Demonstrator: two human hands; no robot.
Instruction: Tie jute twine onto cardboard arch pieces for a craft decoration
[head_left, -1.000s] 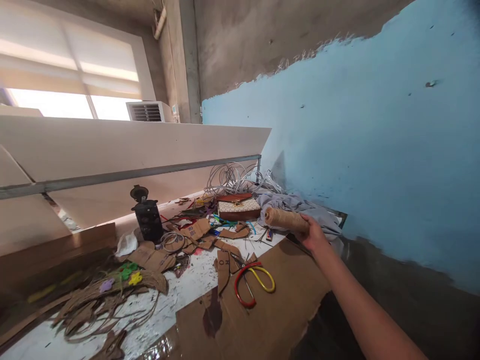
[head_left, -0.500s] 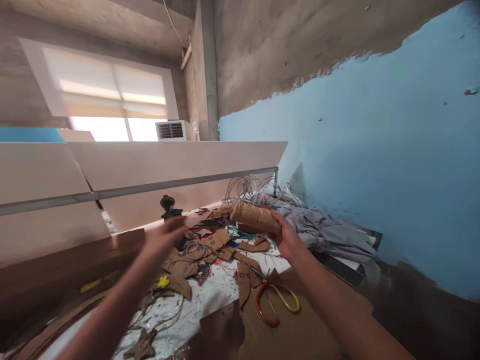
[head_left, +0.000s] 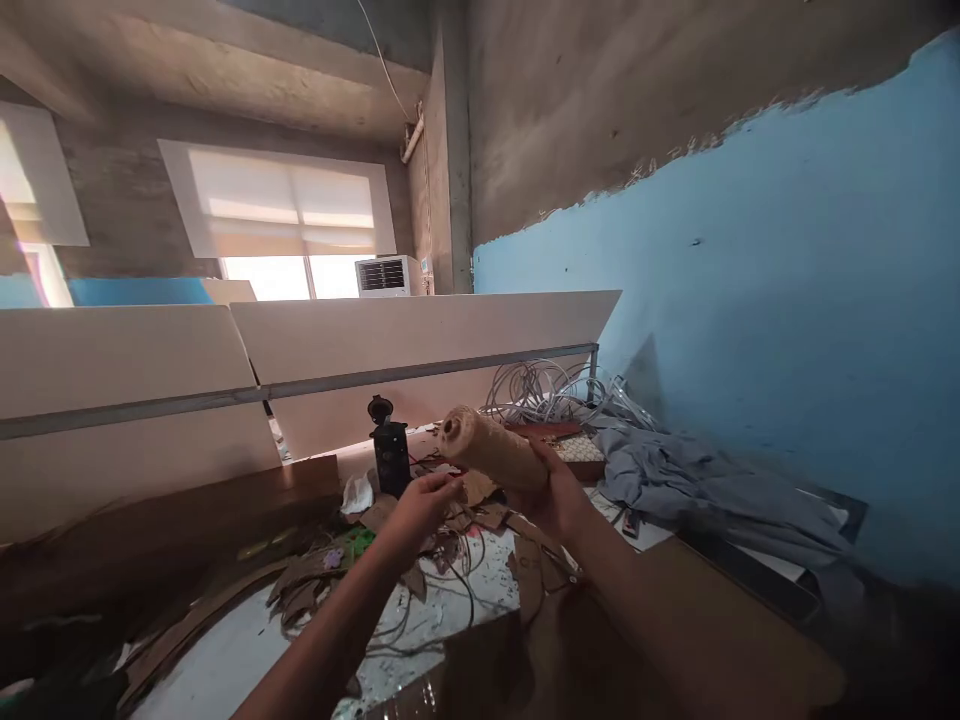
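A spool of tan twine [head_left: 491, 452] is held in the air above the cluttered table, tilted with its hollow end toward the upper left. My right hand [head_left: 553, 497] wraps round its lower right end. Just below the spool's left end is my left hand [head_left: 431, 505], its thumb and fingertips pinched together; whatever is between them is too small to make out. Beneath both hands lie brown cardboard scraps [head_left: 529, 575] and loose strands of cord on the white tabletop [head_left: 480, 585].
A black box-like device [head_left: 391, 458] with a raised round lid stands behind my left hand. Coiled grey cables [head_left: 536, 390] lie at the back, grey cloth [head_left: 675, 470] on the right. A white panel [head_left: 427, 325] on a metal rail closes off the far side.
My left hand has moved right, to the spool, and its fingers have closed. The spool's hollow end now faces the camera more. The view has shifted left, and the red-and-yellow-handled tool no longer shows.
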